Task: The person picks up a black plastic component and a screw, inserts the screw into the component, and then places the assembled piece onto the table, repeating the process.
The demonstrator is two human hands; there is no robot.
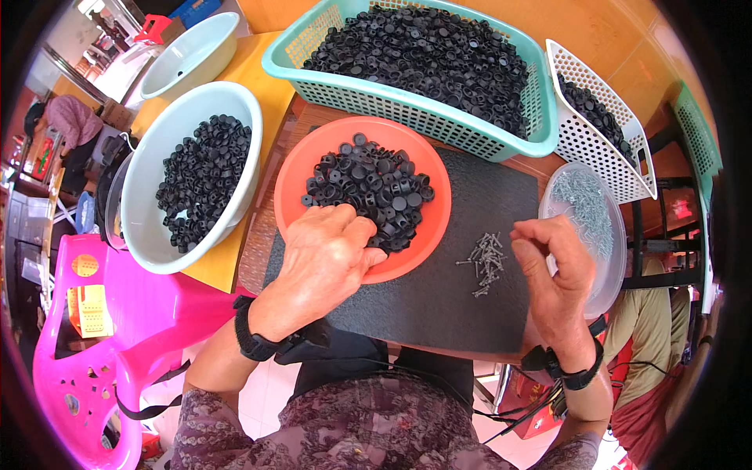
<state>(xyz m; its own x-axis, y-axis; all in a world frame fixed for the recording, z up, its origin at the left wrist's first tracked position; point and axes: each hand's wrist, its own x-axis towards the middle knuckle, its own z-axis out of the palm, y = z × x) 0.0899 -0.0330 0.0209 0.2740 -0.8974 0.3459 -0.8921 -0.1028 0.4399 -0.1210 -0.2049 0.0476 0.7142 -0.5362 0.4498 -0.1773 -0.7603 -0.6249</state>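
My left hand [329, 249] reaches over the near rim of an orange bowl [285, 176], fingers curled down at a heap of small round black plastic caps [376, 188]. Its fingertips are hidden, so whatever it grips does not show. To the right my right hand [558, 262] is raised with thumb and fingers bent together; anything between them cannot be made out. Just left of it, a small pile of silver screws [487, 260] lies on a black mat [439, 309]. Behind the right hand stands a clear round tub [615, 276] holding many more screws [586, 210].
A teal basket [407, 117] heaped with black parts stands at the back, beside a white basket [599, 133] of similar parts. On the left are a pale blue basin [141, 211] of caps, another basin [192, 59] and a pink chair [149, 309]. Other people [74, 129] sit nearby.
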